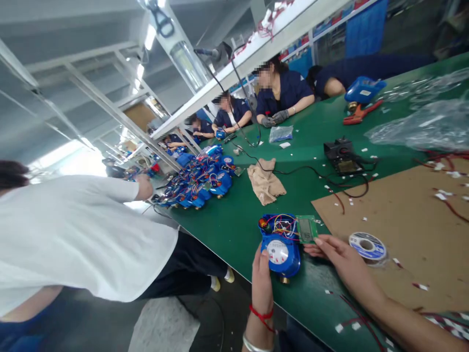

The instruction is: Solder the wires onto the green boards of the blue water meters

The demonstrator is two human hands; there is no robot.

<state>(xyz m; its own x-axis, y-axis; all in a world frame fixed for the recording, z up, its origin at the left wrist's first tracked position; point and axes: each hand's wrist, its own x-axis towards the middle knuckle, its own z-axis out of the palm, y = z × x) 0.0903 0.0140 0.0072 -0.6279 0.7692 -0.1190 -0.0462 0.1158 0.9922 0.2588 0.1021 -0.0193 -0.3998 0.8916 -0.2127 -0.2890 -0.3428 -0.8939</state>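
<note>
A blue water meter [281,255] with a round white dial sits on the green table near its front edge. Its upper compartment is uncovered and shows coloured wires and an orange part. The wires run to a green circuit board [307,229] with a grey display, held out at the meter's right. My left hand [262,276], with a red cord and a bangle at the wrist, grips the meter's left side. My right hand [335,252] pinches the board's lower right corner between thumb and fingers.
Many blue meters [205,178] are piled at the table's left. Behind mine lie a beige cloth [266,181] and a black device [342,156]. A solder spool [367,246] rests on brown cardboard [410,210]. A person in white [84,234] stands left; others sit across.
</note>
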